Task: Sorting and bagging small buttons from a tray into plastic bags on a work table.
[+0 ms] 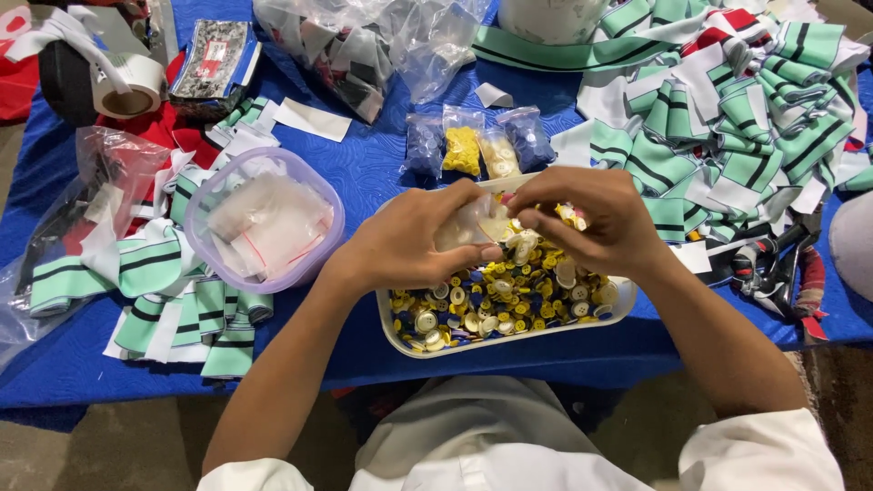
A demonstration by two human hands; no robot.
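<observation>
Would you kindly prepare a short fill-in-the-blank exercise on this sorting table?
1. Both hands, left hand and right hand, work over a white tray full of ____.
2. The tablecloth is ____.
3. The round tub holds small clear ____.
4. The fabric strips are striped white, black and ____.

Missing words: buttons; blue; bags; green

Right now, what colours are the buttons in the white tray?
Mostly yellow and cream, a few dark blue, in the buttons; head view.
</observation>
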